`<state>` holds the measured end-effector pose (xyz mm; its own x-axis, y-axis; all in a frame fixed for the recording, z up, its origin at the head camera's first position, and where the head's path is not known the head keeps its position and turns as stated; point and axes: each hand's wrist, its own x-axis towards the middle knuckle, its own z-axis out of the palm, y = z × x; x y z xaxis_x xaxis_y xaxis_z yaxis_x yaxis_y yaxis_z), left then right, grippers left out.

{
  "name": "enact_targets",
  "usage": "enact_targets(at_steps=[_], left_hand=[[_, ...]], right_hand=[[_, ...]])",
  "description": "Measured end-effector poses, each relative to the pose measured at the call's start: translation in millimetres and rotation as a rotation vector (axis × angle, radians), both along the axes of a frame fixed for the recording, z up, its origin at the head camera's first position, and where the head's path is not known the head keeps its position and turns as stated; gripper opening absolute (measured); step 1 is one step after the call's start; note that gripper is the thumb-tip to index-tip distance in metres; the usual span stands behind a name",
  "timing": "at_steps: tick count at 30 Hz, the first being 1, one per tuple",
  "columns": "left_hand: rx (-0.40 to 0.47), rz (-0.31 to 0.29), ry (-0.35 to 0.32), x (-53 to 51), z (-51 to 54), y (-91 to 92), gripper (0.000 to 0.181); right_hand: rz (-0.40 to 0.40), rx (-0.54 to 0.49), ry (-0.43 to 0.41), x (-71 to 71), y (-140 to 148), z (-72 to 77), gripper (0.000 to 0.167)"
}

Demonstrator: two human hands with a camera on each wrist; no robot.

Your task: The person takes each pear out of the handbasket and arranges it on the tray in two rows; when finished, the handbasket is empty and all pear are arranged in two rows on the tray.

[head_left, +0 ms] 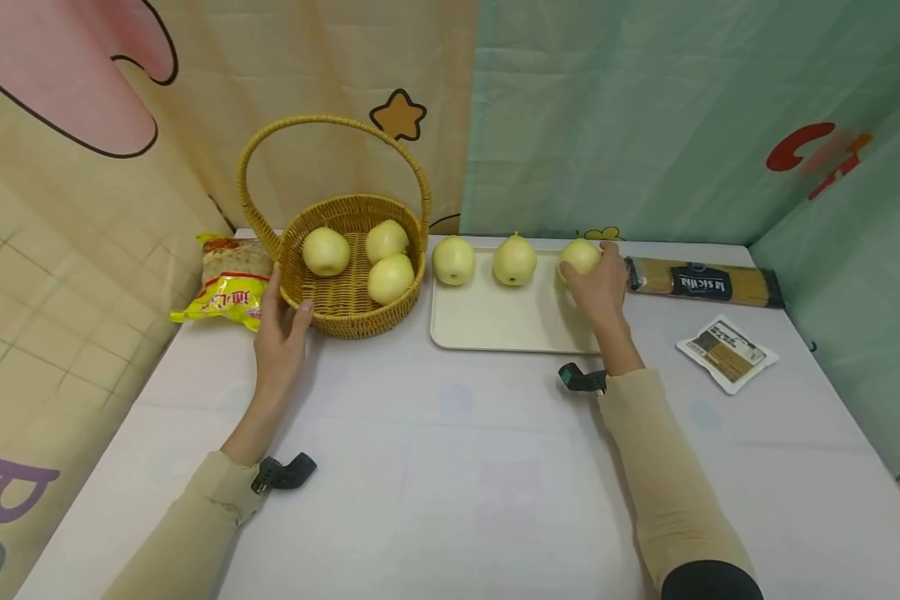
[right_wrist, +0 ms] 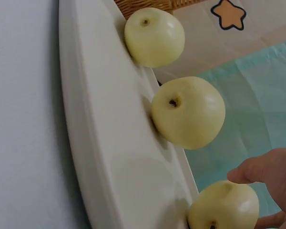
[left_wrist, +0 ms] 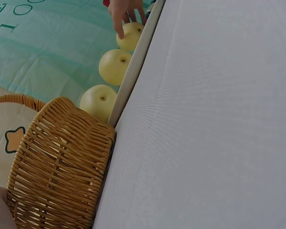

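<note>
My right hand holds a pale yellow pear at the right end of a cream tray. In the right wrist view the thumb lies against that pear. Two more pears stand on the tray, a middle pear and a left pear. The left hand touches the outside of a woven basket at its front left, with fairly straight fingers; most of this hand is out of the left wrist view. Inside the basket lie three pears.
Left of the basket, partly behind my hand, is a yellow-and-red food bag. A pack of pasta lies right of the tray, and a small white-edged packet nearer me. The basket's tall handle arches upward. Curtains hang behind the table.
</note>
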<state>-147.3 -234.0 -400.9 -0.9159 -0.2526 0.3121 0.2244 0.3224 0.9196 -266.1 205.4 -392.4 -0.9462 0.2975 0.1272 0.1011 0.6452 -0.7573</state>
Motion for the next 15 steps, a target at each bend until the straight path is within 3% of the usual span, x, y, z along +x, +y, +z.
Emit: enact_targets(at_steps=[8,15], left_hand=[[-0.030,0.015,0.005,-13.6,-22.6,-11.6,0.069],[-0.030,0.012,0.018,-13.6,-23.1,-12.1,0.069]], right_hand=[[0.049,-0.011,0.065,7.1,-3.6,21.4,0.079],[0.064,-0.036,0.127,10.9,-13.5,34.7,0.076]])
